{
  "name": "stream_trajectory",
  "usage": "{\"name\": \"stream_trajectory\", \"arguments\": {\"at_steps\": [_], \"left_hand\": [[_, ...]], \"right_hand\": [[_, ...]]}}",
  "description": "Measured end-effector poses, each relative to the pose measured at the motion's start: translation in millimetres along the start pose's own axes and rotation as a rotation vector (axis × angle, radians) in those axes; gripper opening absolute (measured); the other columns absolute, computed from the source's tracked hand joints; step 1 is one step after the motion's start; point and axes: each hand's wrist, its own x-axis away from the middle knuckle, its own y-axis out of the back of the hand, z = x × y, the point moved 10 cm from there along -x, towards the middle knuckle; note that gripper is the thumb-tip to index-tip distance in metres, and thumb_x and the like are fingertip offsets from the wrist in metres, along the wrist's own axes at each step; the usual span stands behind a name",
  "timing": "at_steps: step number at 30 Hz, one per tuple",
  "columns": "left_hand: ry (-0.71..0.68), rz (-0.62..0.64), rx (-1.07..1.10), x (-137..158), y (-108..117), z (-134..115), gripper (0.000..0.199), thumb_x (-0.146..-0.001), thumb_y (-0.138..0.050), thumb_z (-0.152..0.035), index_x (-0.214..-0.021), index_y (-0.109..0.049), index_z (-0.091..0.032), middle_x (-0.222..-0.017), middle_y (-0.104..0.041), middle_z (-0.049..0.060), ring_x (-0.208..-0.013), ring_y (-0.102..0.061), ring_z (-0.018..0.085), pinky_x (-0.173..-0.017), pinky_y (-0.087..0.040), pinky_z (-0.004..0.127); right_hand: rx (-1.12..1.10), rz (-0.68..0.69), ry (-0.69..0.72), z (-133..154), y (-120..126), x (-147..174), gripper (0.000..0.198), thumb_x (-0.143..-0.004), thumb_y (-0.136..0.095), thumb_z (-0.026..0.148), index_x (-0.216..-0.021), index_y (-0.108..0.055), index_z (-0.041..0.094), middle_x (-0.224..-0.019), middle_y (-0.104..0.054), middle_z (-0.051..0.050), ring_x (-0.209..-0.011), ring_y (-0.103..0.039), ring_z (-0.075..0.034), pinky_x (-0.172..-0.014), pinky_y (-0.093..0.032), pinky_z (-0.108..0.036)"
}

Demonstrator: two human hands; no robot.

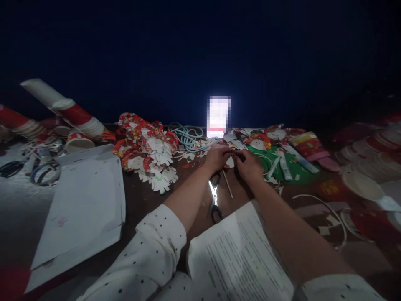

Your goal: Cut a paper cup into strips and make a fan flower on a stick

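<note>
- Both my arms stretch forward over the desk [200, 219], my left hand [216, 159] and right hand [250, 165] close together toward its far edge, backs up.
- The fingers of each hand bend inward, tips nearly meeting; I cannot tell how far apart each thumb and finger stand, or whether they grip anything.
- One paper scrap [230, 162] lies between my hands, just below the fingertips.
- One pair of scissors [214, 193] and one stick [228, 184] lie between my forearms; one printed sheet [238, 251] is nearer my body.
- One bright screen [216, 115] stands at the far edge, beside one blue cord [188, 136].
- Red rings [131, 121] heap left of that, overlapping too much to count.
- Toward the left edge: one folder [84, 200], a second pair of scissors [12, 169].
- Toward the far right corner: one green mat [296, 177], at least two tubes [285, 166] on it.
</note>
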Motion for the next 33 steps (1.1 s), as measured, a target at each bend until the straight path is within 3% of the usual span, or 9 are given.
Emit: {"name": "stream_trajectory", "arguments": {"at_steps": [11,33], "left_hand": [[-0.01,-0.008,-0.036,-0.3,-1.8,0.5,0.019,-0.082,-0.062,-0.019,-0.095,-0.075,-0.023,-0.096,-0.074,0.004,-0.093,-0.064,0.018,-0.091,-0.046,0.032],[-0.042,-0.033,-0.019,0.7,-0.6,-1.9,0.019,-0.082,-0.062,-0.019,-0.095,-0.075,-0.022,-0.094,-0.075,0.005,-0.092,-0.066,0.018,-0.09,-0.048,0.033]], "right_hand": [[-0.105,-0.043,-0.018,-6.0,-2.0,-2.9,0.027,-0.081,-0.056,0.033,-0.107,-0.058,0.023,-0.099,-0.07,-0.006,-0.091,-0.062,-0.022,-0.079,-0.046,-0.035],[-0.136,-0.025,0.022,-4.9,-4.7,-4.3,0.018,-0.083,-0.055,0.03,-0.098,-0.061,0.024,-0.092,-0.069,-0.004,-0.086,-0.062,-0.02,-0.073,-0.047,-0.031]]}}
